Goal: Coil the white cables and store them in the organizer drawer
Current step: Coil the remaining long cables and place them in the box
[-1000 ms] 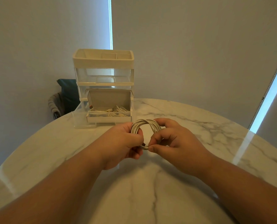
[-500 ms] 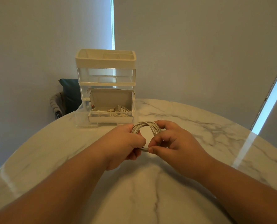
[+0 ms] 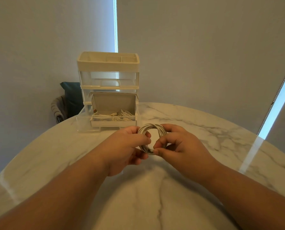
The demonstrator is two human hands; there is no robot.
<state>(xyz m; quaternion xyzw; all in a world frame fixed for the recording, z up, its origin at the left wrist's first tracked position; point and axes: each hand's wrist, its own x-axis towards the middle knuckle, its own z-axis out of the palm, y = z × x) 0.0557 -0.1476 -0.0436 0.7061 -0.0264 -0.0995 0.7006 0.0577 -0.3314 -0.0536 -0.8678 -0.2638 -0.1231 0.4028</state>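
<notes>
Two bare forearms reach in from the near edge over one round table (image 3: 155,205), a polished white marble top with grey veins.

The left hand (image 3: 125,148) and right hand (image 3: 181,146) meet above the table's middle and hold one coil (image 3: 152,127) of white cable between them. It is a round bundle of several turns, standing roughly upright with its open centre facing the viewer.
- Left hand: thumb and forefinger are closed on the left arc of the coil. The remaining fingers are curled underneath.
- Right hand: thumb and forefinger tips are pinched together on the lowest point of the coil, where a short end shows. The other fingers are curled round the right arc.

Behind the hands, near the far rim, stands one organizer (image 3: 108,64). It has a cream, compartmented top tray over stacked clear plastic drawers. The lowest drawer (image 3: 82,121) is pulled out toward the viewer. In it sits one open cardboard box (image 3: 113,103) with its lid flap upright. The box holds loose white cables (image 3: 121,113) — thin, tangled strands whose number cannot be counted.

Left of the organizer, beyond the table, is one dark chair back (image 3: 72,95). Grey roller blinds (image 3: 204,47) cover the background — two bright gaps show between them.
</notes>
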